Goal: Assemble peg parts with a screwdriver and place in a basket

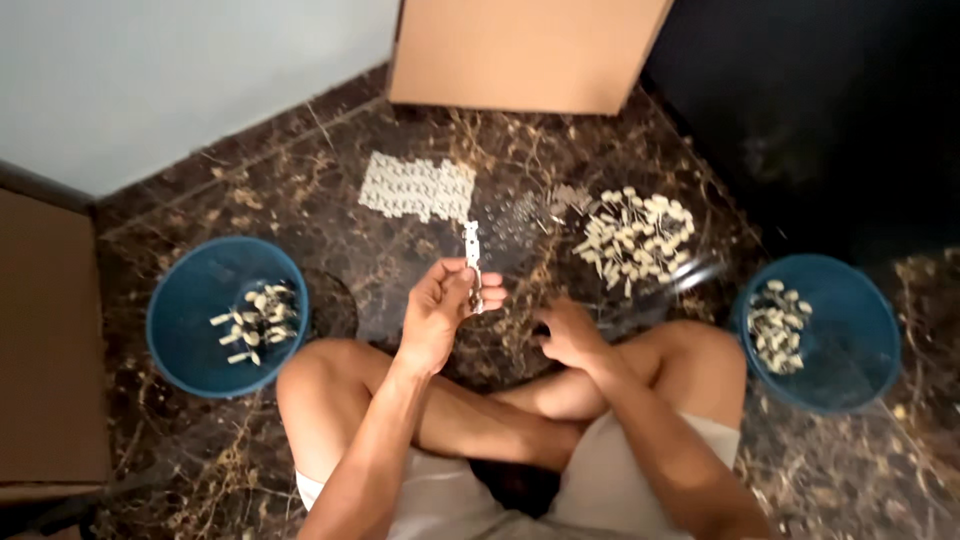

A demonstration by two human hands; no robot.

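I sit cross-legged on a dark marble floor. My left hand [443, 308] is raised in front of me, fingers closed on a short strip of small white linked pieces [472, 256] that stands up from it. My right hand [566, 333] rests low near my knee, fingers curled downward at the floor; whether it holds anything is hidden. Ahead lies a flat sheet of joined white pieces [416, 187], and to its right a loose heap of pale small parts [637, 236].
A blue bowl [188, 310] at my left holds several pale parts. Another blue bowl [850, 340] at my right holds more. A cardboard box [525, 50] stands ahead; another brown box [45, 340] is at far left.
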